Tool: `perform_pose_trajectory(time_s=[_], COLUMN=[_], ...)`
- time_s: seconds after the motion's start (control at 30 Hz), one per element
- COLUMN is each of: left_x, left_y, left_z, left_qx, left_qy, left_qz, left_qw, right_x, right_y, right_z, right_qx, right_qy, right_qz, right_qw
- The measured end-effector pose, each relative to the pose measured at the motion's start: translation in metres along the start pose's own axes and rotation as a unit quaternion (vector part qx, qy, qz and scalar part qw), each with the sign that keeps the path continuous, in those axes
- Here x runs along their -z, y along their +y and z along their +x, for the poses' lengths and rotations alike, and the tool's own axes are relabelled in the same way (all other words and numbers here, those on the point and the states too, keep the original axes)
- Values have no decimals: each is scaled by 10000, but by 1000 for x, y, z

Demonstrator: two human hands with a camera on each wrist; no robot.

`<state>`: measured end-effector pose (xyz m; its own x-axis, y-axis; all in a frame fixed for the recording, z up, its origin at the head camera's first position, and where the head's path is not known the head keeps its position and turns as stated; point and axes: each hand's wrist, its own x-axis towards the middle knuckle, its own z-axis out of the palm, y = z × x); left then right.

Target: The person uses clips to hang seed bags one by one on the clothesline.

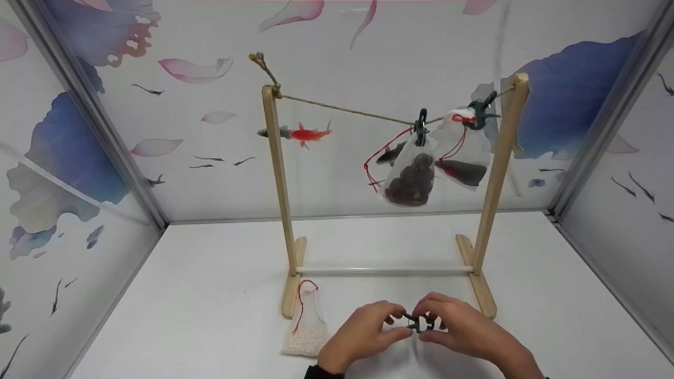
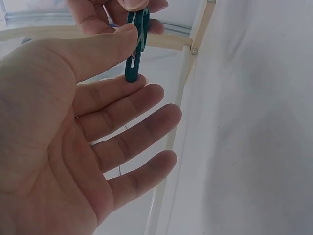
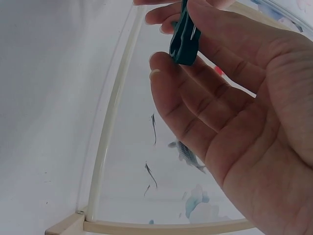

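In front of the wooden rack, both hands hold a dark green clothespin (image 1: 419, 323) between them. My left hand (image 1: 360, 332) pinches one end between thumb and index finger; in the left wrist view the other fingers spread away from the clothespin (image 2: 132, 68). My right hand (image 1: 463, 329) grips the opposite end with thumb and fingertips, and the clothespin (image 3: 186, 46) shows beside its fingers in the right wrist view. Left of my left hand, a sheer white drawstring bag (image 1: 306, 334) with pale grains and a red cord lies on the table.
The wooden rack (image 1: 279, 179) carries a sagging rope (image 1: 342, 109). From it hang a sheer bag of dark round lumps (image 1: 410, 181) and another sheer bag with dark contents (image 1: 463, 152), each under a dark green clothespin. Printed panels (image 1: 210, 184) enclose the white table (image 1: 210, 305).
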<state>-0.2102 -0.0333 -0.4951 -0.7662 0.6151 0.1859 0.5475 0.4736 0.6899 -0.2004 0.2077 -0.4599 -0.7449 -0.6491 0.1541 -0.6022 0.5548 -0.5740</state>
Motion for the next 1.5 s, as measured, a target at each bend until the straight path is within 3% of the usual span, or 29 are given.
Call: perform_pose_trajectory(time_s=[0.23, 0.53, 0.73, 0.97, 1.27, 1.5], left_x=[5, 9, 9, 11, 10, 9], left_y=[-3, -5, -5, -4, -5, -7], left_z=[-1, -3, -4, -3, -1, 0], left_qx=[-209, -550, -721, -732, -738, -948], left_qy=[188, 274, 357, 416, 537, 778], left_qz=[73, 116, 257, 263, 283, 317], left_qw=[9996, 9980, 9964, 9961, 9954, 9919], right_x=[1, 0, 0, 0, 0, 1], right_y=[-1, -1, 0, 0, -2, -3], right_z=[-1, 0, 0, 0, 1, 3], right_qx=[-9, -286, -252, -28, -196, -265], right_qy=[126, -42, -48, -31, -139, -171], right_qz=[-161, -131, -69, -174, -101, -95], right_qw=[9998, 9995, 9996, 9998, 9997, 9995])
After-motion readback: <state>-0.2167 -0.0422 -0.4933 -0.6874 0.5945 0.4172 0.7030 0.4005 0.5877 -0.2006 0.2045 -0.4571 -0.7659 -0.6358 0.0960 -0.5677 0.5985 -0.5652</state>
